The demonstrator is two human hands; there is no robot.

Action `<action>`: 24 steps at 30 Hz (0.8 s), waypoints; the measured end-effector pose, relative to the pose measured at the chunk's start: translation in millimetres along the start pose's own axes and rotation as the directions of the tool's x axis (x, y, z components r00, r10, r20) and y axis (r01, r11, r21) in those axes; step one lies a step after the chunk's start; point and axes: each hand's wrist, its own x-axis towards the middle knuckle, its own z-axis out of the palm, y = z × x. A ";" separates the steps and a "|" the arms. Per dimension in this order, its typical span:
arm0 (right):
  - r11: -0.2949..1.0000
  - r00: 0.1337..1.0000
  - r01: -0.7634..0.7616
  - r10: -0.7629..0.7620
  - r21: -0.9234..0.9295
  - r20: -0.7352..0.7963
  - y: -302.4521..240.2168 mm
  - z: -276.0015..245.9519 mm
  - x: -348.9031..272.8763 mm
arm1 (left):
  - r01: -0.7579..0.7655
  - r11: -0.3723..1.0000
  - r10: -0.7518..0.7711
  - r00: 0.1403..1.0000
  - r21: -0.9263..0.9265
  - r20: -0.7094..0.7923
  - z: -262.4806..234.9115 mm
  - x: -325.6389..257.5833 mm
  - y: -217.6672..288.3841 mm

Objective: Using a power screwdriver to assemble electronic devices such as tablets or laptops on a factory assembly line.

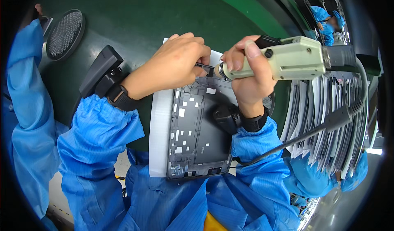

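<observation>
A dark green work surface fills the frame, and near its front edge one white foam pad carries one dark grey device chassis, laid flat with its open inner face up, apparently so the pad cushions it and keeps it from sliding. Off the right edge of the surface, a dense row of grey-and-white flat parts stands on edge (too many and too tightly packed to count). One pale electric screwdriver lies nearly horizontal above the far edge of the chassis, its single black cable looping down to the right. The right hand is clenched around the screwdriver's barrel, probably choked up close to the nose to control the tip. The left hand meets it at the chassis's far edge, fingertips pinched on the thin dark bit, seemingly to steady it on its spot. Two black wrist straps show, one per arm. At the far left corner of the surface sits one round black mesh disc.
</observation>
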 end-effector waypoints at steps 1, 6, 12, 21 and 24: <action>1.000 1.000 0.011 -0.011 0.004 -0.009 -0.4 -0.8 -0.6 | -0.009 1.000 0.009 1.000 0.010 0.005 0.1 -0.1 0.8; 0.991 0.994 0.000 0.014 0.135 -0.107 -12.0 -12.3 -3.9 | -0.081 0.997 0.081 0.997 -0.006 0.012 -0.6 -2.0 2.0; 0.991 0.965 0.088 -0.060 0.100 -0.254 -55.0 -78.5 -39.8 | -0.232 0.970 0.229 0.972 0.069 0.049 -3.5 4.8 8.6; 0.980 0.844 0.146 -0.053 0.133 -0.534 -40.1 -120.2 -61.8 | -0.260 0.940 0.234 0.962 0.222 0.140 -5.7 8.4 19.6; 0.981 0.832 0.146 -0.053 0.126 -0.553 -38.2 -122.4 -61.2 | -0.232 0.949 0.208 0.969 0.214 0.131 -4.5 9.4 19.6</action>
